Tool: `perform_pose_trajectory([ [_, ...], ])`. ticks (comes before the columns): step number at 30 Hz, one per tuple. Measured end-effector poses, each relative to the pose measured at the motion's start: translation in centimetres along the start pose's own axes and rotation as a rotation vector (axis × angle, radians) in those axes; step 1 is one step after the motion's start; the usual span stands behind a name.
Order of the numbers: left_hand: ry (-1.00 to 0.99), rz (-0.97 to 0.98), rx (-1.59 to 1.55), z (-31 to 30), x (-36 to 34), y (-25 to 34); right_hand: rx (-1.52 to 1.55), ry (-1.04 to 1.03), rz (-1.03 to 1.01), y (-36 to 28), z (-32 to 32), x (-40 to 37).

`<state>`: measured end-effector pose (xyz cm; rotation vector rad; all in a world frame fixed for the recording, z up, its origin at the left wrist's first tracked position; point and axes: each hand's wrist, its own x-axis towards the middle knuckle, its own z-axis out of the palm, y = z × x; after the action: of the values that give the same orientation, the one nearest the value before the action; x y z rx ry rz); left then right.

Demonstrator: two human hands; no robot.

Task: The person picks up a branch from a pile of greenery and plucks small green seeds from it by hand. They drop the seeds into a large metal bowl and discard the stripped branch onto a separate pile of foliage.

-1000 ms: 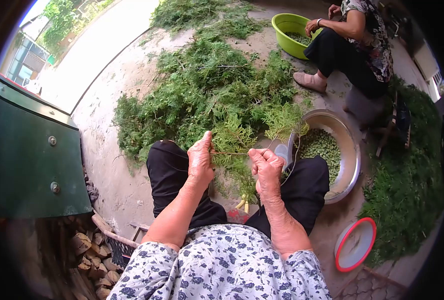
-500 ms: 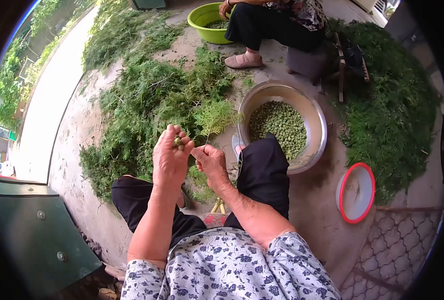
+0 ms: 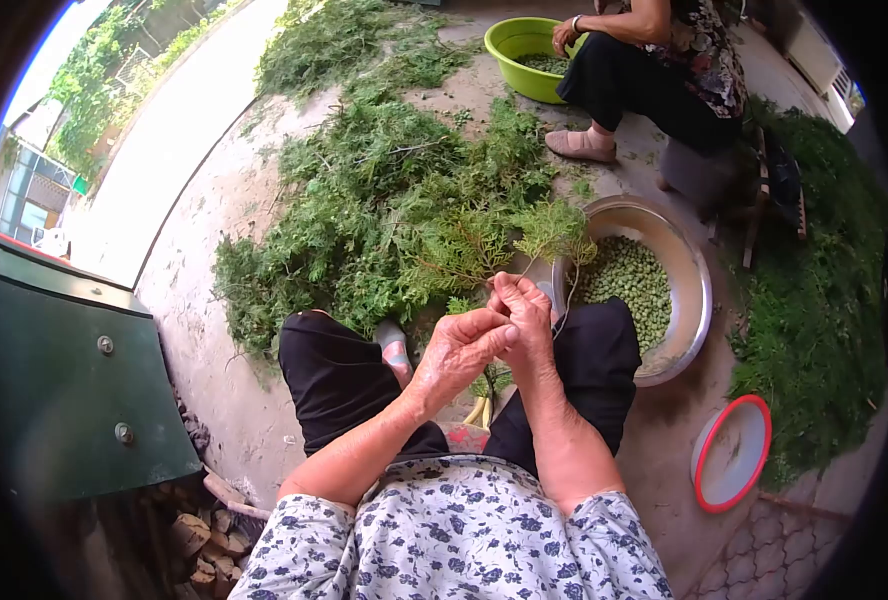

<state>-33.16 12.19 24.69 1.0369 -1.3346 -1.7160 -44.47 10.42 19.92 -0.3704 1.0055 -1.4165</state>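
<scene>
Both my hands meet in front of my knees. My right hand [image 3: 526, 318] is closed in a pinch around the stem of a leafy cypress-like sprig [image 3: 554, 232], whose green fronds fan out above the fingers. Against it, my left hand [image 3: 464, 352] has its fingers curled, thumb tip touching near the right hand. The small green cones seen in its fingers a moment earlier are now hidden. Right of my right knee, a wide metal basin [image 3: 705, 290] holds many round green cones [image 3: 636, 290].
A big heap of cut green branches [image 3: 334, 210] lies ahead, another [image 3: 814, 300] at right. A person [image 3: 654, 90] sits beside a lime-green tub [image 3: 499, 60]. A red-rimmed white bowl [image 3: 732, 455] stands on the floor at right. A green metal panel [image 3: 64, 390] is at left.
My view has turned left, shifting the scene rightward. My left hand has tipped from upright, with cones showing, to curled against the right hand. The sprig remains in my right hand.
</scene>
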Motion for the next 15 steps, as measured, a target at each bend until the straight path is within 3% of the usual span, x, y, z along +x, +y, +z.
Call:
perform_pose_trajectory([
  [2, 0.193, -0.070, -0.043, -1.7, -0.6, -0.1, 0.084, -0.069, -0.056, 1.1, -0.3, 0.6],
  [5, 0.418, 0.054, -0.160, -3.0, -0.1, -0.6, 0.062, -0.127, -0.035, 1.1, 0.0, 0.3],
  [13, 0.418, 0.043, -0.284, -4.1, 2.3, 1.3, -0.081, -0.271, 0.001, 1.6, 0.6, -0.2],
  [15, 0.413, 0.126, -0.339, -4.0, 2.8, 1.7, -0.087, -0.311, 0.000, 1.7, 0.3, -0.3],
])
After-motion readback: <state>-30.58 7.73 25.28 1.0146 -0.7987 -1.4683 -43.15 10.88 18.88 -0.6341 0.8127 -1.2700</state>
